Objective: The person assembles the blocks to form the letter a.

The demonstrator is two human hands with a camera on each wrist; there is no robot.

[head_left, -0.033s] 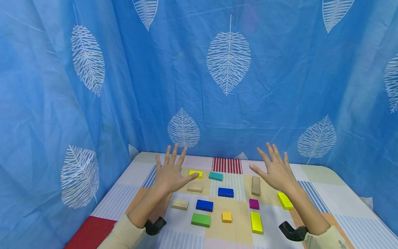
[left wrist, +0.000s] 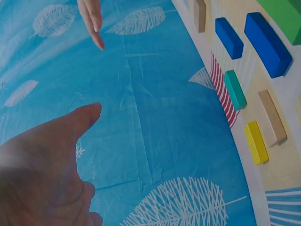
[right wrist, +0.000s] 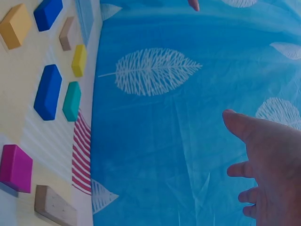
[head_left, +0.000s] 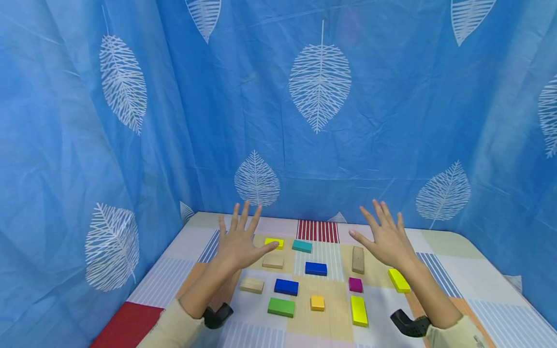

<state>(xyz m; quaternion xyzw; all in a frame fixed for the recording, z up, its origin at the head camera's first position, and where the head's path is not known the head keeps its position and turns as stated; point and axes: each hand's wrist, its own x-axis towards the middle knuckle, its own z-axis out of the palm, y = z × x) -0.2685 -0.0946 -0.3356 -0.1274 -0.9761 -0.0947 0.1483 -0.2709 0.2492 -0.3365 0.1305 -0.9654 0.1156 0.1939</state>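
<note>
In the head view, you hold both hands raised over the worktop (head_left: 330, 326), palms downward or forward, the exact tilt being hard to tell. Your left hand (head_left: 241, 244) is wide, its fingers spread and its thumb pointing inward; your right hand (head_left: 388, 239) is just as wide, its thumb turned toward the left one. The blocks lie apart on the patchwork cover. Nearest your left thumb in this view are the far yellow block (head_left: 274, 243) and the pale wooden block (head_left: 272, 262), with the teal block (head_left: 302, 246) just beyond. Between your forearms you have the upper blue block (head_left: 315, 268), the lower blue block (head_left: 286, 287), the striped-grain wooden block (head_left: 252, 285), the green block (head_left: 281, 307) and the orange block (head_left: 317, 303). Toward your right are the long wooden block (head_left: 358, 260), the magenta block (head_left: 355, 285), the near yellow block (head_left: 359, 311) and the outer yellow block (head_left: 399, 281), beside your right wrist. A blue curtain (head_left: 243, 96) with white leaves hangs behind.

In the left wrist view, your left thumb stretches out in front of the curtain, your right fingers enter at the top, and blocks line the right side.

In the right wrist view, your right thumb extends clear of the other fingers; blocks sit along the left side, well apart from your hand.
</note>
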